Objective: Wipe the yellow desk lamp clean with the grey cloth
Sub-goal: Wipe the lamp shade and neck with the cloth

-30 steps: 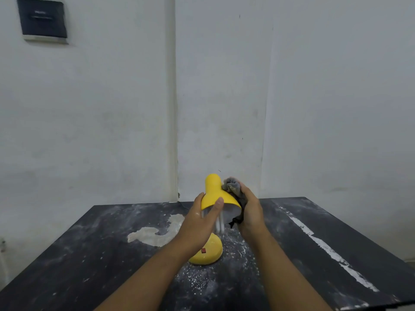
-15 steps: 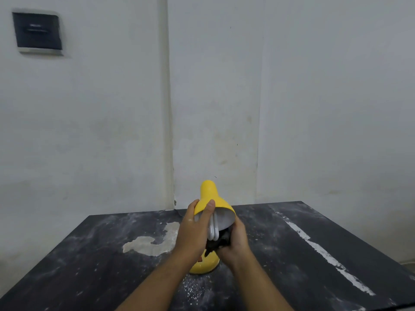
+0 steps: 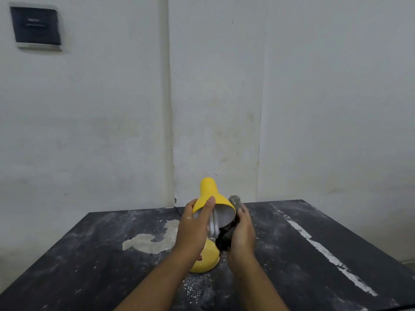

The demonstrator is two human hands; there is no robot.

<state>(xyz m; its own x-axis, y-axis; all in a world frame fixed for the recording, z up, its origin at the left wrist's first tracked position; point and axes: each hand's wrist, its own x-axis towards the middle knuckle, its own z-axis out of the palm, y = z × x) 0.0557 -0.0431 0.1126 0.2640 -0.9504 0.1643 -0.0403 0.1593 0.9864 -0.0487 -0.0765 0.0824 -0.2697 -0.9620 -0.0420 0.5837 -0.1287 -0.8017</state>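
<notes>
The yellow desk lamp (image 3: 210,194) stands on the black table, its round base (image 3: 205,259) near the middle. Its shade tilts toward me, showing a white inside and a coiled bulb (image 3: 213,227). My left hand (image 3: 193,227) grips the shade's left rim, thumb on the yellow outside. My right hand (image 3: 242,232) holds the grey cloth (image 3: 234,201) against the shade's right edge; the cloth's dark part hangs below the rim. Most of the cloth is hidden by my fingers.
The black table (image 3: 314,254) is dusty, with a pale worn patch (image 3: 152,241) left of the lamp, a white streak (image 3: 325,252) on the right and white crumbs in front of the base. White walls stand close behind; a dark wall panel (image 3: 36,26) is upper left.
My right hand dropped with the cloth from the top right of the shade to beneath its rim, then came back up along the right edge. The left hand kept its hold on the shade.
</notes>
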